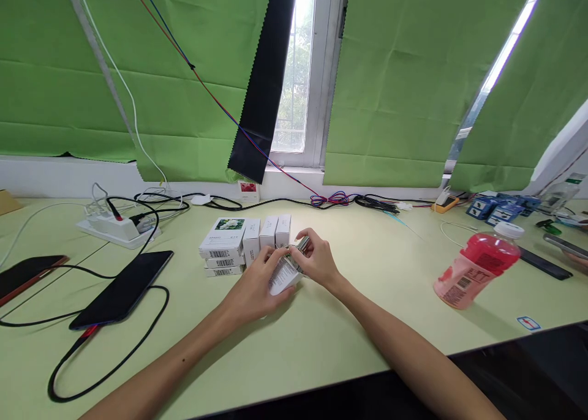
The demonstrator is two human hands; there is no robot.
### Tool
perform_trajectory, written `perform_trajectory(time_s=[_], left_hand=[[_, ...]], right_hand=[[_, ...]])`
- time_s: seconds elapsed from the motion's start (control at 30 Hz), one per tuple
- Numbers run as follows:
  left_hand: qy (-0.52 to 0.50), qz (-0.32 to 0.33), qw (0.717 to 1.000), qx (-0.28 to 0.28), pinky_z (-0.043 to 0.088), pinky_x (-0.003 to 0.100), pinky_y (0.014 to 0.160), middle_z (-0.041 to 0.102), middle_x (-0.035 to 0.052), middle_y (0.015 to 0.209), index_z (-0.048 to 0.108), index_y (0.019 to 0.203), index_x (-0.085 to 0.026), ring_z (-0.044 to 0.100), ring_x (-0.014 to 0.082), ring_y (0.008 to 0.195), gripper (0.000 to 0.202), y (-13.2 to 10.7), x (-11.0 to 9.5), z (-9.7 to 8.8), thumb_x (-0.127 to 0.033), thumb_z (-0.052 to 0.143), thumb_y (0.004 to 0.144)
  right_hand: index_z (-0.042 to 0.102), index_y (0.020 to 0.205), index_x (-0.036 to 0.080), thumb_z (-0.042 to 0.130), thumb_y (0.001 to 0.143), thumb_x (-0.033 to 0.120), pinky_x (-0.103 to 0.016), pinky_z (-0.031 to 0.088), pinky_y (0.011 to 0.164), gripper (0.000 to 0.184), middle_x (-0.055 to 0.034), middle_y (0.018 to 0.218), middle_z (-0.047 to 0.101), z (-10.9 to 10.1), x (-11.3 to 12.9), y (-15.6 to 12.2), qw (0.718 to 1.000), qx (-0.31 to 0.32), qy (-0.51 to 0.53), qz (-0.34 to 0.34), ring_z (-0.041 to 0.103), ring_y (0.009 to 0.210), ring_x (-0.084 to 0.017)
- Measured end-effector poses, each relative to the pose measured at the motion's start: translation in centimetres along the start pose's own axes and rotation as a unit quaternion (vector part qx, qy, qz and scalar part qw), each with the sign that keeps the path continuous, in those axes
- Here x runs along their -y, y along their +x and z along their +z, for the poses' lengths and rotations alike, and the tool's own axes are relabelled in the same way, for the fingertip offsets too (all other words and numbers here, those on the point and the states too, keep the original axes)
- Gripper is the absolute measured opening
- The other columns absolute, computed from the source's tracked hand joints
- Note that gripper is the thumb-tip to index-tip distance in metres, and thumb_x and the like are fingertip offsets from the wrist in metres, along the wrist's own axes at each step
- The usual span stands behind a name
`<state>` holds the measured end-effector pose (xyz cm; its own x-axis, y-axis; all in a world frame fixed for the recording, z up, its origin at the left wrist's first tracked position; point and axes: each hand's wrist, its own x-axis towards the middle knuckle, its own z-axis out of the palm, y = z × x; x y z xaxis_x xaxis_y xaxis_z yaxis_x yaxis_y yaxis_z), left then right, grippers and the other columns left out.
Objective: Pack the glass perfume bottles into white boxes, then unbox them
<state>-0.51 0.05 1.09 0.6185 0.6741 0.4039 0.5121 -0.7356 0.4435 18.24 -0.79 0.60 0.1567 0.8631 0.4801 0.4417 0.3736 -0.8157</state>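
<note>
My left hand [253,285] is closed around a small white box [282,277] with printed text on its side, held tilted just above the table. At the box's upper end, my right hand [320,258] pinches a small shiny, metallic-looking item [304,243]. Fingers hide part of this item, so its kind is unclear. Just beyond my left hand lies a stack of flat white boxes [222,237] with barcodes; the top one bears a white flower picture. Several similar white boxes [268,231] stand upright beside the stack, on its right.
A pink drink bottle [478,264] stands at the right. To the left lie a tablet-like dark device [123,290] on a cable and a phone [27,276]. A power strip [120,230] and tangled cables run along the back. Blue boxes [498,209] sit far right.
</note>
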Motion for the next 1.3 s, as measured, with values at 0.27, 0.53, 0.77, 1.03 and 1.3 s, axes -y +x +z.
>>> perform_trajectory(time_s=[0.27, 0.53, 0.77, 1.03, 1.3], left_hand=[[-0.003, 0.003, 1.000, 0.000, 0.055, 0.036, 0.075, 0.055, 0.0082, 0.120, 0.048, 0.137, -0.030, 0.062, 0.0248, 0.096, 0.057, 0.00, 0.14, 0.03, -0.039, 0.069, 0.085], [0.001, 0.004, 1.000, -0.003, 0.054, 0.035, 0.073, 0.056, 0.0078, 0.119, 0.049, 0.137, -0.030, 0.063, 0.0251, 0.095, 0.057, 0.00, 0.28, 0.12, -0.040, 0.069, 0.084], [0.001, 0.004, 1.000, 0.000, 0.055, 0.035, 0.074, 0.055, 0.0078, 0.120, 0.048, 0.137, -0.031, 0.063, 0.0251, 0.096, 0.057, 0.06, 0.22, 0.05, -0.039, 0.069, 0.085], [0.003, 0.000, 1.000, 0.010, 0.054, 0.035, 0.073, 0.054, 0.0081, 0.120, 0.047, 0.137, -0.030, 0.062, 0.0251, 0.097, 0.056, 0.00, 0.23, 0.04, -0.039, 0.068, 0.086], [0.009, -0.006, 1.000, 0.022, 0.054, 0.036, 0.075, 0.052, 0.0078, 0.120, 0.044, 0.138, -0.030, 0.061, 0.0245, 0.097, 0.057, 0.05, 0.08, -0.10, -0.040, 0.067, 0.087]], right_hand=[[0.053, 0.092, 0.023, 0.063, 0.080, 0.039, -0.022, 0.034, 0.047, 0.022, 0.0085, 0.054, 0.047, 0.00, -0.05, 0.03, 1.000, 0.001, 0.000, 0.004, 0.043, 0.048, -0.011], [0.054, 0.092, 0.023, 0.063, 0.080, 0.040, -0.022, 0.035, 0.048, 0.023, 0.0083, 0.055, 0.048, 0.04, -0.30, 0.07, 1.000, 0.001, 0.004, -0.002, 0.044, 0.049, -0.011], [0.053, 0.092, 0.023, 0.063, 0.080, 0.039, -0.022, 0.036, 0.048, 0.022, 0.0087, 0.054, 0.047, 0.06, -0.35, 0.11, 1.000, 0.001, -0.004, -0.001, 0.044, 0.049, -0.012], [0.053, 0.092, 0.023, 0.063, 0.080, 0.039, -0.022, 0.035, 0.048, 0.022, 0.0083, 0.055, 0.048, 0.13, -0.64, 0.09, 1.000, 0.003, 0.004, -0.005, 0.044, 0.049, -0.012], [0.053, 0.092, 0.023, 0.063, 0.081, 0.038, -0.022, 0.035, 0.049, 0.021, 0.0085, 0.055, 0.047, 0.16, -0.53, 0.11, 1.000, 0.001, 0.003, -0.004, 0.044, 0.049, -0.012]])
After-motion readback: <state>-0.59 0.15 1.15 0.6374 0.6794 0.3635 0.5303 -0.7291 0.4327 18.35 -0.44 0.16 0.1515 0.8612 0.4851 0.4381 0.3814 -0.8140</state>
